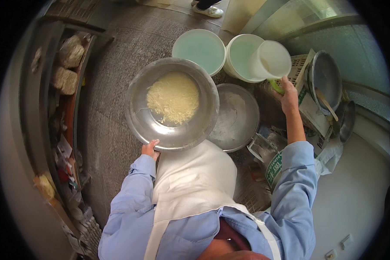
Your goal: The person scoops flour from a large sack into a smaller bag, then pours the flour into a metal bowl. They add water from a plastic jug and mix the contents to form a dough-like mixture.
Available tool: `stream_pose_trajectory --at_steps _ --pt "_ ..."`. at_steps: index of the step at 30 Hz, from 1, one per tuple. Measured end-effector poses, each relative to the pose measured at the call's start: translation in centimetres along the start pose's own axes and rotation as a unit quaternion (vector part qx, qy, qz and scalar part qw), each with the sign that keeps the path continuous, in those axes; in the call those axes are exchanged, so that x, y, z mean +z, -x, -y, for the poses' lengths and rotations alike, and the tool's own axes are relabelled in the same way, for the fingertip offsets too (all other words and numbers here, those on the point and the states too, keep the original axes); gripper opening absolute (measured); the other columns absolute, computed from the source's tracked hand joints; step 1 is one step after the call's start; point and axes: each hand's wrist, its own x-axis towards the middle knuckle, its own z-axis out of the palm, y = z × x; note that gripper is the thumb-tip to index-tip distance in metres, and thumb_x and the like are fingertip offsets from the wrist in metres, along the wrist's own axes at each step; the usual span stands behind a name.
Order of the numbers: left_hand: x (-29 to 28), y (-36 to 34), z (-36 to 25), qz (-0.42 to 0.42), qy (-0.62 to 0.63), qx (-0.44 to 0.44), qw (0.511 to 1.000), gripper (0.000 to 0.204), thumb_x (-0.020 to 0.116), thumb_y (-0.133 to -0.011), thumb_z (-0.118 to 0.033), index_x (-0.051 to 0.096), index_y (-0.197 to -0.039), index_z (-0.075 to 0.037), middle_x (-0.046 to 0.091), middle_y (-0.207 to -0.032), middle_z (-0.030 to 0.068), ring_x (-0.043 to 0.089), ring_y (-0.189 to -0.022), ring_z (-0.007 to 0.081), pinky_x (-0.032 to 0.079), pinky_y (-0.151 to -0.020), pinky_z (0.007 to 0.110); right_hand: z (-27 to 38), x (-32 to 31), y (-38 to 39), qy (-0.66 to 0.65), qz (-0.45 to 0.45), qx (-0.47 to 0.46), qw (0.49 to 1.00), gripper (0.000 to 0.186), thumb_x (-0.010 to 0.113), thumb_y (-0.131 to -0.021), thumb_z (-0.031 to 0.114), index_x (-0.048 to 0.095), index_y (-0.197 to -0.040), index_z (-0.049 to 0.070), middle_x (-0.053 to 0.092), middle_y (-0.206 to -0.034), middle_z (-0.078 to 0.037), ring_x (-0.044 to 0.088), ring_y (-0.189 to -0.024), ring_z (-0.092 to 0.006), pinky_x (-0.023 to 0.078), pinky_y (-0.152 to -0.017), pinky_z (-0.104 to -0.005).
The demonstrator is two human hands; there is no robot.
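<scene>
My left hand (150,149) grips the near rim of a wide metal bowl (177,133), fingers curled over its edge. A mound of pale yellow shreds (174,97) lies inside it; what they are made of I cannot tell. Out to the right, my right hand (289,97) is closed round the green handle of a translucent white dipper (274,55). The dipper is tilted above the right white bucket (233,69), hiding part of its rim. Bluish-green-looking liquid shows in that bucket and in the left bucket (199,50), whose near side the metal bowl partly covers.
A second metal basin (237,123), with whitish residue, sits lower beside the bowl. Pans (327,80) and a wooden-handled tool (326,105) rest on crates at the right. Shelves with wrapped blocks (65,81) line the left. Another person's shoe (209,11) shows at the far end.
</scene>
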Motion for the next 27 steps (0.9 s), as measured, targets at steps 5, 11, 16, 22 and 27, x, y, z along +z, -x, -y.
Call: stream_pose_trajectory --at_steps 5,11,16,22,27 --pt "0.8 1.5 -0.6 0.058 -0.051 -0.092 0.993 0.02 0.06 -0.075 -0.004 0.054 -0.094 -0.001 0.054 -0.094 0.0096 0.055 -0.088 0.0219 0.046 -0.08 0.039 -0.2 -4.3 3.9 0.2 -0.077 0.006 0.977 0.063 0.059 -0.079 0.046 0.05 -0.114 -0.005 0.053 -0.113 -0.015 0.051 -0.1 -0.0218 0.041 -0.081 -0.033" --pt "1.9 5.2 -3.2 0.122 -0.101 -0.13 0.979 0.012 0.06 -0.077 -0.011 0.055 -0.086 -0.003 0.054 -0.087 0.0029 0.05 -0.083 0.0144 0.042 -0.07 0.03 3.0 -4.7 7.6 0.404 -0.181 -0.036 0.896 0.058 0.057 -0.077 0.048 0.058 -0.104 -0.003 0.06 -0.1 -0.019 0.056 -0.094 -0.0288 0.041 -0.082 -0.0355" --pt "2.3 7.2 -5.3 0.14 -0.068 -0.162 0.975 0.012 0.059 -0.077 -0.003 0.053 -0.087 0.0 0.054 -0.086 0.0066 0.054 -0.083 0.0175 0.047 -0.078 0.033 3.2 -3.6 8.0 0.579 -0.116 -0.023 0.807 0.046 0.055 -0.078 0.043 0.063 -0.097 0.003 0.058 -0.104 -0.019 0.055 -0.091 -0.0345 0.033 -0.09 -0.0442" --pt "4.3 6.6 -6.4 0.138 -0.09 -0.188 0.968 0.013 0.057 -0.077 -0.003 0.053 -0.089 -0.001 0.054 -0.084 0.0042 0.054 -0.082 0.0162 0.046 -0.076 0.034 0.4 -1.6 4.4 0.708 -0.196 -0.084 0.673 0.035 0.054 -0.081 0.038 0.064 -0.094 0.008 0.051 -0.118 -0.007 0.036 -0.115 -0.0362 0.018 -0.095 -0.0558" --pt "5.2 6.0 -6.8 0.117 -0.097 -0.197 0.969 0.014 0.057 -0.076 -0.003 0.053 -0.089 -0.002 0.054 -0.083 0.0039 0.054 -0.08 0.0154 0.046 -0.072 0.035 -0.7 -0.7 2.7 0.772 -0.178 -0.128 0.596 0.028 0.056 -0.08 0.03 0.065 -0.095 0.008 0.052 -0.116 -0.005 0.032 -0.117 -0.0365 0.016 -0.097 -0.0573"
